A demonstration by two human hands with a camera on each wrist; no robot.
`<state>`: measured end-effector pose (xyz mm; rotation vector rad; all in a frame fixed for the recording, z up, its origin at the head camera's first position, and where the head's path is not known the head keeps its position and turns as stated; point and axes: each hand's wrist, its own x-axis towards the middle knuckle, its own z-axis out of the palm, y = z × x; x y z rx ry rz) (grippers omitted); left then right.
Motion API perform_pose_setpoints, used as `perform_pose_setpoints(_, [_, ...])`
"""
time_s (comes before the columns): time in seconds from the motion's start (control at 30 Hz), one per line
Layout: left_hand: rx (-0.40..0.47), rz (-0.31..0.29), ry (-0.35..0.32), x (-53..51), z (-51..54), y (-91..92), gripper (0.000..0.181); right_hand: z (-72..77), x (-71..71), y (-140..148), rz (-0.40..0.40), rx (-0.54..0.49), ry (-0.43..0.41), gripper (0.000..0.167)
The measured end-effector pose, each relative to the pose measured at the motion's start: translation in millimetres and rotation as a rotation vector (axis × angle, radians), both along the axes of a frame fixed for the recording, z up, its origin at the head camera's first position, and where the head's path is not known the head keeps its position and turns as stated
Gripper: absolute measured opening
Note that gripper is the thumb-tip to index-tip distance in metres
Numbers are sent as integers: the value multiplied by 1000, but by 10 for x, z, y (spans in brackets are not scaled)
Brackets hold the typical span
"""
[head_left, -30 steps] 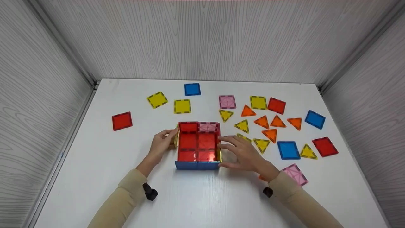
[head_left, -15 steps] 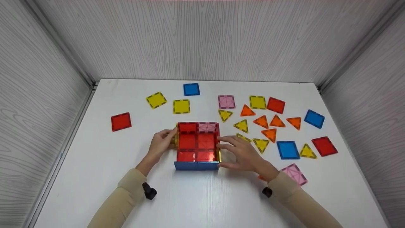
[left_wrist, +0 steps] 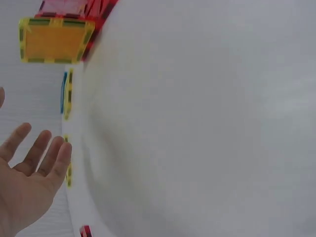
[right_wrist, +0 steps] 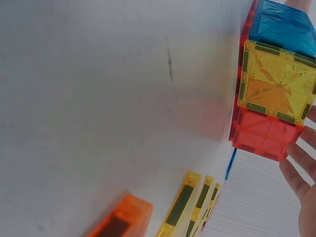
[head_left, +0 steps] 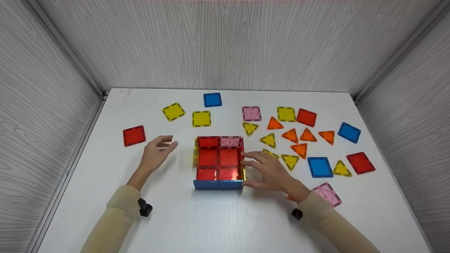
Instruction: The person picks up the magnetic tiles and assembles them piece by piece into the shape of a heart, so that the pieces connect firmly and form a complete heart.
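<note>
A roofless box of see-through magnetic tiles [head_left: 218, 158] stands mid-table in the head view. Its floor is red, and blue tiles [head_left: 218, 185] form the front. Red and pink tiles make the back, while a yellow tile [left_wrist: 54, 42] stands along the left side. On the right side are a yellow tile [right_wrist: 281, 81] and a red tile [right_wrist: 264, 131]. My right hand [head_left: 269, 171] rests its fingertips against that side, fingers spread and slightly bent. Holding nothing, my left hand [head_left: 155, 153] hovers left of the box with relaxed fingers, apart from any tile.
A red square tile [head_left: 134, 135] lies at the left. Two yellow squares, including one yellow square [head_left: 201, 118], and a blue square [head_left: 212, 99] lie behind the box. Several orange and yellow triangles [head_left: 290, 135] and loose squares, including a blue square [head_left: 320, 167], spread across the right.
My left hand has let go of the box's left side and moved away to the left, uncovering the yellow tile there. My right hand has stayed at the right side.
</note>
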<state>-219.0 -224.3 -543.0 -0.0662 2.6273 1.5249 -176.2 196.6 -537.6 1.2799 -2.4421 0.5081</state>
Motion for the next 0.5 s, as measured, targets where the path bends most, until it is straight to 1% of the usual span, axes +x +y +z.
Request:
perform_pose_setpoints(0.13, [-74, -1, 52, -56, -4, -264, 64, -11, -4, -2, -1, 11, 0, 66])
perform_pose_setpoints(0.23, [-154, 3, 84, -104, -12, -453, 64, -16, -5, -2, -4, 13, -4, 67])
perform_pose_setpoints(0.4, [-293, 14, 89, -198, -51, -729, 67, -12, -3, 1, -11, 14, -5, 68])
perform_pose_setpoints(0.5, [-350, 19, 83, -244, -77, -842, 69, -9, -1, 6, -12, 21, -7, 68])
